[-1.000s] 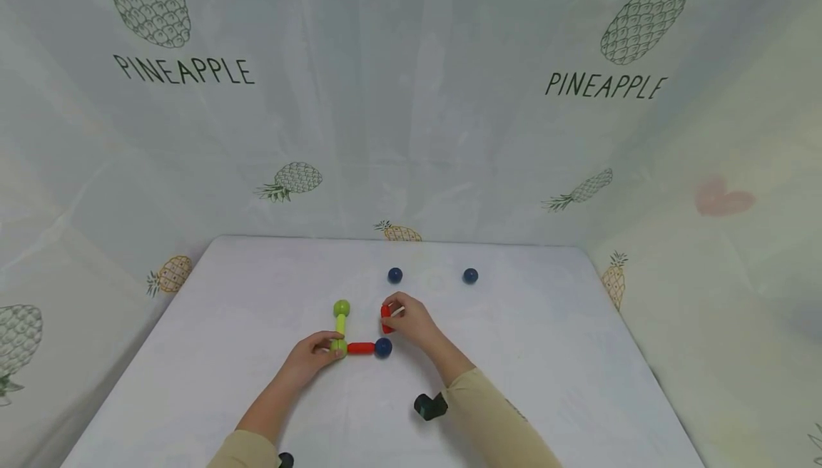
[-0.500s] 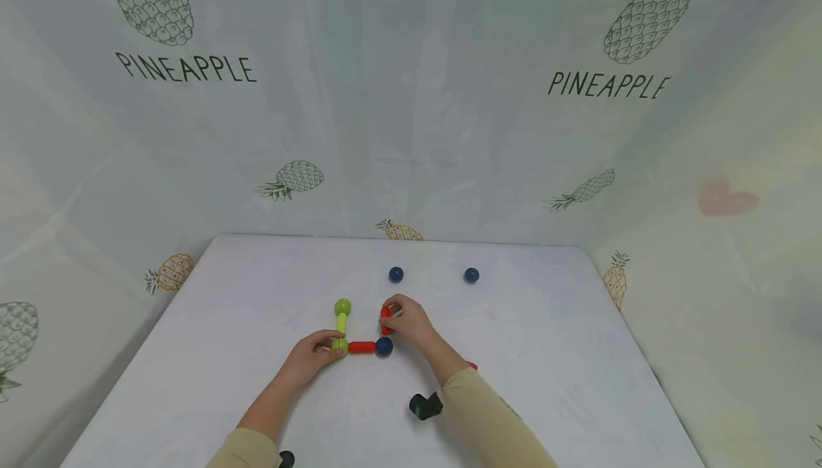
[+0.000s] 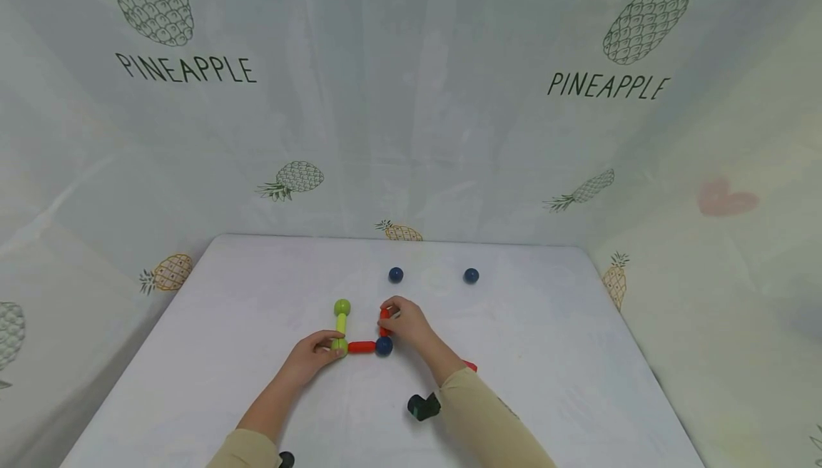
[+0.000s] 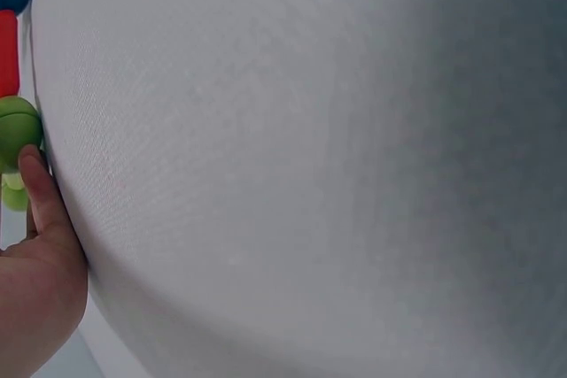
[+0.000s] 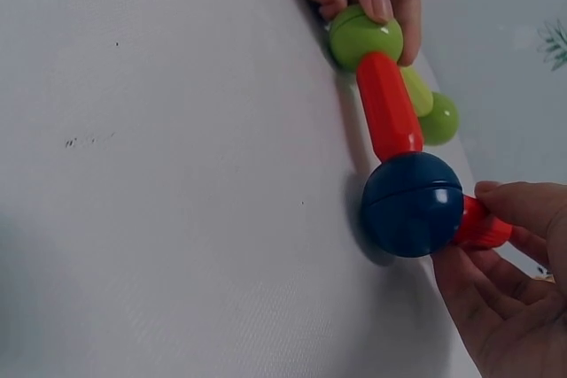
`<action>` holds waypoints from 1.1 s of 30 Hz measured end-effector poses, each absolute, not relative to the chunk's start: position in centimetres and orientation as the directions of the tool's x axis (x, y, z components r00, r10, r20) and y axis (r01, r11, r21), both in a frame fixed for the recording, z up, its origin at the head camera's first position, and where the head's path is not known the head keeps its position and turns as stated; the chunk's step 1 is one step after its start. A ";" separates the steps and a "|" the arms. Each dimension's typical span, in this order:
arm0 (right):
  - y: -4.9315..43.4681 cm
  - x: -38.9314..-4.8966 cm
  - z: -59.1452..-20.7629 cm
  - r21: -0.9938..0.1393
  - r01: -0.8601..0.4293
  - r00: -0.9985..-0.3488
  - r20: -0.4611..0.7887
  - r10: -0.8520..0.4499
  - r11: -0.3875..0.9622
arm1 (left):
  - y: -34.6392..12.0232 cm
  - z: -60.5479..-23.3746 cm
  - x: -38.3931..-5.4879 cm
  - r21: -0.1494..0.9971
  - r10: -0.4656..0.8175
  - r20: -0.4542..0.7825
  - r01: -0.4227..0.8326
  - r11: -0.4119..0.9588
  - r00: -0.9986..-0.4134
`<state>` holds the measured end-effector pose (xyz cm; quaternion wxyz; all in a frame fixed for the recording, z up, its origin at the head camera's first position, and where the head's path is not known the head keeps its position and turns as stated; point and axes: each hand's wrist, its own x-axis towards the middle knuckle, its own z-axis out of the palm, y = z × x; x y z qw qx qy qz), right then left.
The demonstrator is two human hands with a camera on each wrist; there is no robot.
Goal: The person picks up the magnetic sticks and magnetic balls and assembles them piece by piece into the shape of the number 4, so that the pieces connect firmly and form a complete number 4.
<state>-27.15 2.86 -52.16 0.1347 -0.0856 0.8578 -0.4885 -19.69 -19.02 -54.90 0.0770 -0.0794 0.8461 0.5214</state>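
Red rod (image 5: 484,226) pinched between the right fingers (image 5: 521,204)

2 lime-green balls (image 3: 342,307); 3 dark blue balls (image 3: 383,346); red rods (image 3: 362,347); 1 yellow-green rod (image 3: 342,322); white tabletop (image 3: 546,354); beige sleeves (image 3: 491,418); pale grey cloth (image 3: 411,111) printed with green and orange pineapples (image 3: 647,22) and 1 pink heart (image 3: 726,198).

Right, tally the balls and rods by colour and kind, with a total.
Green balls: 2
Blue balls: 3
Red rods: 2
Yellow-green rod: 1
Total: 8, leaving out a red piece partly hidden by the right arm, its shape unclear.
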 end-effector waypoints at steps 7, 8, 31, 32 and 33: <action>2.7 -27.2 -52.1 -0.851 -0.037 -0.945 -0.140 -0.294 0.524 | -19.1 -55.2 -19.8 0.877 -0.054 -0.213 -0.215 0.430 -0.976; 2.6 -27.2 -52.1 -0.849 -0.039 -0.945 -0.140 -0.295 0.527 | -19.1 -55.2 -19.8 0.877 -0.055 -0.213 -0.215 0.429 -0.976; 2.8 -27.8 -51.7 -0.830 -0.058 -0.953 -0.121 -0.279 0.555 | -19.1 -55.3 -19.8 0.878 -0.054 -0.200 -0.203 0.433 -0.978; 2.9 -27.8 -51.6 -0.832 -0.063 -0.955 -0.110 -0.274 0.551 | -19.1 -55.2 -19.8 0.878 -0.053 -0.200 -0.203 0.433 -0.978; 3.0 -27.9 -51.5 -0.831 -0.065 -0.959 -0.102 -0.266 0.552 | -19.1 -55.2 -19.8 0.879 -0.050 -0.199 -0.201 0.433 -0.979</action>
